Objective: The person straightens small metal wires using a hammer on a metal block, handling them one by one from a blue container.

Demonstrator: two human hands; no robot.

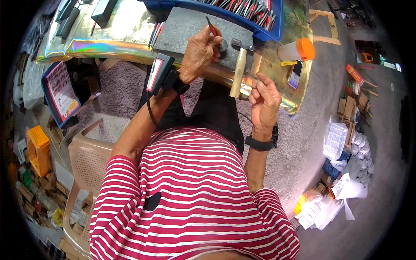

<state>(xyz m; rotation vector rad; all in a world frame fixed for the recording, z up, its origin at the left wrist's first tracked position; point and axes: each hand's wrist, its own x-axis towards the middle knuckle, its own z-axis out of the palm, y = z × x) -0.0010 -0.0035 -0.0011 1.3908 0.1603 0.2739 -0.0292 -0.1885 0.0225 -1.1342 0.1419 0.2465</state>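
My left hand point(200, 54) is closed over the grey stone block point(177, 32), gripping a slim black-and-red tool point(211, 27) that points up and away from me. The tool's lower end is hidden by my fingers. Just right of that hand lies a hammer, its metal head point(242, 44) on the block and its pale wooden handle point(238, 73) reaching over the table's near edge toward me. Beside the handle hovers my right hand point(265, 102), fingers curled in and fingertips close together. Whatever they pinch, if anything, is too small to make out.
A blue tray point(279, 17) full of similar slim tools stands behind the block; a few more point(157, 34) lie at its left. An orange-lidded jar point(297, 50) and a phone point(295, 74) sit at right. Black boxes point(103, 12) stand far left. A plastic chair point(91, 151) is behind me.
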